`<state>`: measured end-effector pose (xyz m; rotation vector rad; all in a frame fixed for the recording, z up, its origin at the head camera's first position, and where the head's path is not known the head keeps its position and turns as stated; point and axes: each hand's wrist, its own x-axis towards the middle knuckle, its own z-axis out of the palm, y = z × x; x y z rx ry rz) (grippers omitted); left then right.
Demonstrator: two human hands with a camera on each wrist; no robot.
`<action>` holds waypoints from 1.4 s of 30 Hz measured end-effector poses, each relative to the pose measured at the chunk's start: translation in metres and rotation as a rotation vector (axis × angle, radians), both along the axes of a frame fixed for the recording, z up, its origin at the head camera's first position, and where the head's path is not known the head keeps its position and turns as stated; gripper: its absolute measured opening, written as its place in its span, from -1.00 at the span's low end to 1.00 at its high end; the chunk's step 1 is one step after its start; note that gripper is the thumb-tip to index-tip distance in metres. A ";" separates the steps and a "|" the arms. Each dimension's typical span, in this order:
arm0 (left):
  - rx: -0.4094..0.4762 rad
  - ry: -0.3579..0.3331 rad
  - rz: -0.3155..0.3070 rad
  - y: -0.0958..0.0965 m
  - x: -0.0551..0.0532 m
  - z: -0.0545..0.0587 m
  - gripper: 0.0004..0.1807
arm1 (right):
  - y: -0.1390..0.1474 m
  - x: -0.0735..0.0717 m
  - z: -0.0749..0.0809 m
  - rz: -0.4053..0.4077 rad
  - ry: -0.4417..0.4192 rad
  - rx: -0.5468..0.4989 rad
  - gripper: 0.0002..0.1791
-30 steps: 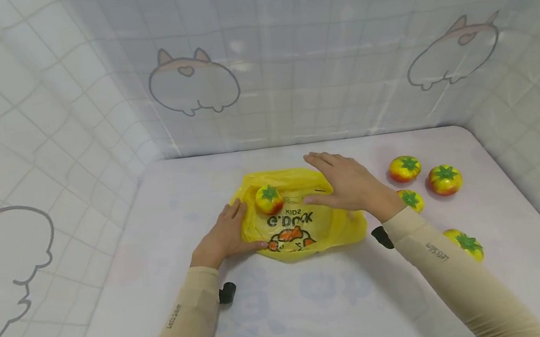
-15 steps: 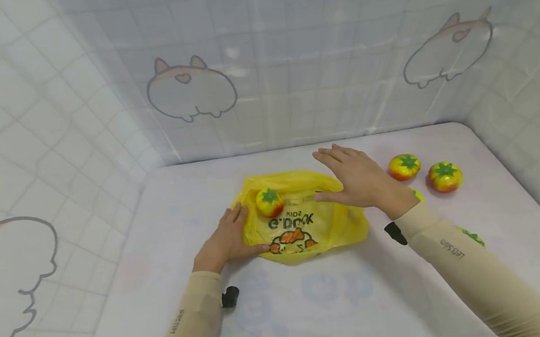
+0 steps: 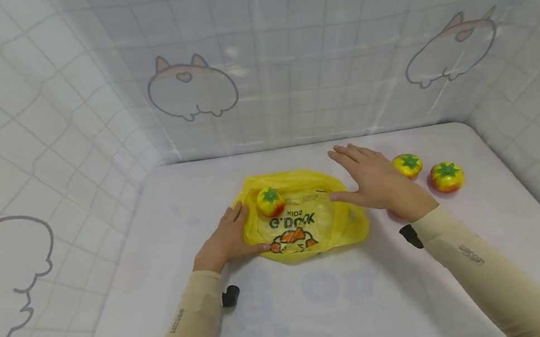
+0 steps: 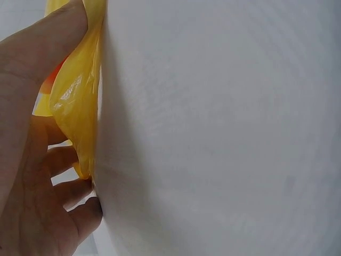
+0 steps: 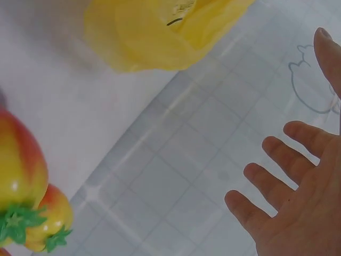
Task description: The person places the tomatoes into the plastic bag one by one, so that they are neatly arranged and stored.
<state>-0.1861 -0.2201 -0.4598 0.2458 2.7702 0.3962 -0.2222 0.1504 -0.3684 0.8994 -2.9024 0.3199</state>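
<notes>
A yellow plastic bag (image 3: 345, 226) with black lettering and a duck print lies spread on the white table. One yellow-and-red toy tomato (image 3: 271, 202) with a green leafy top sits at the bag's far left, by its raised side. Against the left side of the bag rests my left hand (image 3: 223, 241), fingers spread and thumb laid along the near edge; the left wrist view shows the yellow film (image 4: 80, 101) by the thumb and fingers. My right hand (image 3: 378, 180), thumb apart and fingers extended, hovers at the bag's right side, holding nothing.
To the right lie more toy tomatoes, one behind the right hand (image 3: 408, 165) and another farther right (image 3: 446, 176); the right forearm covers part of this group. Two tomatoes also appear in the right wrist view's lower left. Tile-patterned sheeting (image 3: 289, 76) walls the table's back and sides.
My right hand has moved rightward from over the bag toward the loose tomatoes, its forearm now hiding some of them. The left hand and the tomato on the bag have stayed put.
</notes>
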 end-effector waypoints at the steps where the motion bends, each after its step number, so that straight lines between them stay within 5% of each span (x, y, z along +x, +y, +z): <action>1: -0.001 0.002 -0.001 0.000 0.000 -0.001 0.41 | 0.002 0.000 0.000 0.003 0.008 0.000 0.09; 42: -0.006 0.007 -0.006 -0.001 -0.002 -0.005 0.43 | 0.066 0.025 0.001 -0.137 0.022 -0.052 0.07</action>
